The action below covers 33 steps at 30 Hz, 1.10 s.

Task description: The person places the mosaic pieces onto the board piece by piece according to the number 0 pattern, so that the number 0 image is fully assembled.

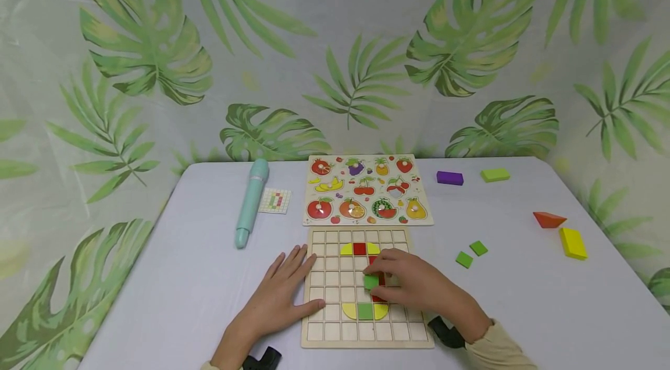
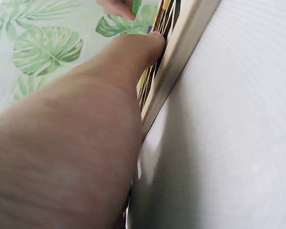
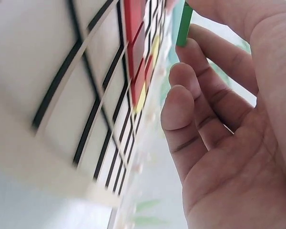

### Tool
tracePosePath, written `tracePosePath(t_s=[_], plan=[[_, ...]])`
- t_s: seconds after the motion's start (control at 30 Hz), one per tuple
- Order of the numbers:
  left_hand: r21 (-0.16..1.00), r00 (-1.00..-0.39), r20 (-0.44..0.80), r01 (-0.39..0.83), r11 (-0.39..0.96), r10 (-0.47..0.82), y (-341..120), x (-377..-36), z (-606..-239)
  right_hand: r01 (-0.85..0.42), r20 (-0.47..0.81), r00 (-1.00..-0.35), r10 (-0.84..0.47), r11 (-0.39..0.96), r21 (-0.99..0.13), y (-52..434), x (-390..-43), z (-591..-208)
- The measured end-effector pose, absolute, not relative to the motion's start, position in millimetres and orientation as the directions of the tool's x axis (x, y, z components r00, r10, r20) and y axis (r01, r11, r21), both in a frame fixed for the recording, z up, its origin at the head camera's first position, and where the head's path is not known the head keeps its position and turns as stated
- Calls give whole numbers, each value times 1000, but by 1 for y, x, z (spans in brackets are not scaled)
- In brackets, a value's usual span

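Leaf-print cloth backs a white bench. On the grid board, about eight tiles are seated; most cells are bare. Right hand pinches one green tile over mid-board; left hand lies flat on the board's edge. Two green tiles wait nearby.

- Right hand pinches a green tile over the grid board.
- Left hand lies flat on the board's left edge.
- Fruit puzzle sits behind; pen to the left.
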<state>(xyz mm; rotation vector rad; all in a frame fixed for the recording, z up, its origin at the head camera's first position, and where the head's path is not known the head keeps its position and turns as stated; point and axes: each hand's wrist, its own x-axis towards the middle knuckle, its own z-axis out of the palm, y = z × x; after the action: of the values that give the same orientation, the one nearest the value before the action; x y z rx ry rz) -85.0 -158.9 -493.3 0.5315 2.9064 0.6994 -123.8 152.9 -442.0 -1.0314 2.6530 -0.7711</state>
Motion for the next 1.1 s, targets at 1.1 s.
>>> tracePosePath(t_s=[1.1], plan=[[452, -931, -9, 323, 832, 366, -160, -86, -493, -617, -25, -670, -742, 575, -537, 118, -122, -453]])
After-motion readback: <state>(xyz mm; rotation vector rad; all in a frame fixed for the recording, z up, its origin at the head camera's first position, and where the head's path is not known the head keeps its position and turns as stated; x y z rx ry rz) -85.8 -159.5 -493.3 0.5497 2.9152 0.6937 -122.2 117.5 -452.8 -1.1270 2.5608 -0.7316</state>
